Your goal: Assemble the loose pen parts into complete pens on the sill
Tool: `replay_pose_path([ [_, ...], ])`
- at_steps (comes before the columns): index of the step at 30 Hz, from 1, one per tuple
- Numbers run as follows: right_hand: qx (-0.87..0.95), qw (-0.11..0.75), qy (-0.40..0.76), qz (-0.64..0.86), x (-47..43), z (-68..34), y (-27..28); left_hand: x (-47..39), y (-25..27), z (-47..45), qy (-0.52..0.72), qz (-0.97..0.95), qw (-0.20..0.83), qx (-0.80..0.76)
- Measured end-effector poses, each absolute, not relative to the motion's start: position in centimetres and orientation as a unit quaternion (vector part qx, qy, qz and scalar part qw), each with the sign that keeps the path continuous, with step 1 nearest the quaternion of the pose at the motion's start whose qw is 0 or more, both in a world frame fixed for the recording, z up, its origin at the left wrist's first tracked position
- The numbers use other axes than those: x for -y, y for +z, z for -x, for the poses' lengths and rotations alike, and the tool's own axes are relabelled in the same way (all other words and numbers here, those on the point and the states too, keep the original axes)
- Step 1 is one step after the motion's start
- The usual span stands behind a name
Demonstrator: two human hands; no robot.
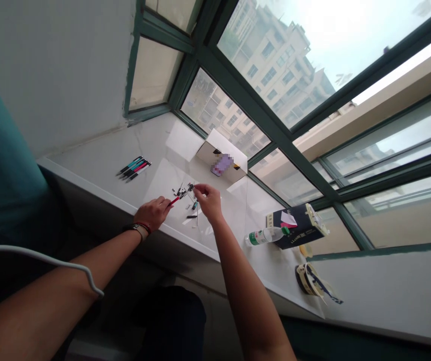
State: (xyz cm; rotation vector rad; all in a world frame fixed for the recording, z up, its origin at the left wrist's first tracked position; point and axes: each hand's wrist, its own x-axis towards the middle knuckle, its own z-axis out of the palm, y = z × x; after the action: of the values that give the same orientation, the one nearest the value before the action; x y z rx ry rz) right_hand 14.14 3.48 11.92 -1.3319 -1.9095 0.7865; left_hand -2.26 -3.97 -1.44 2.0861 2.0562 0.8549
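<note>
The left hand (pixel 153 213) grips a slim red pen barrel (pixel 174 201), pointed toward a loose scatter of small black, white and teal pen parts (pixel 183 192). The right hand (pixel 208 200) bends its fingertips to the far end of that scatter; whether they grip a piece is too small to tell. Leftward, slender pens with teal, black and pink barrels (pixel 134 168) lie side by side. Beyond the hands, a lilac phone (pixel 222 165) leans against an open white box (pixel 204 151). Rightward, a clear plastic bottle with a green cap (pixel 266 235) touches a navy carton (pixel 297 226); its pale lettering is unreadable. Everything rests on a glossy white ledge (pixel 234 220) beneath green-framed windows (pixel 238 118) facing pale apartment blocks (pixel 275 65).
</note>
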Motion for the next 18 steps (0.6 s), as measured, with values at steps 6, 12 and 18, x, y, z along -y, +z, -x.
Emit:
replay_pose_path([
  [6, 0.722, 0.33, 0.31, 0.523, -3.84, -14.19, 11.09, 4.13, -1.01, 2.39, 0.272, -0.69, 0.045, -0.67],
  [12, 0.73, 0.307, 0.315, 0.522, -3.78, -14.18, 10.97, 4.14, -1.0, 2.37, 0.264, -0.691, 0.045, -0.671],
  [18, 0.729, 0.309, 0.31, 0.526, -3.84, -13.81, 11.73, 4.11, -0.99, 2.34, 0.272, -0.685, 0.058, -0.673],
])
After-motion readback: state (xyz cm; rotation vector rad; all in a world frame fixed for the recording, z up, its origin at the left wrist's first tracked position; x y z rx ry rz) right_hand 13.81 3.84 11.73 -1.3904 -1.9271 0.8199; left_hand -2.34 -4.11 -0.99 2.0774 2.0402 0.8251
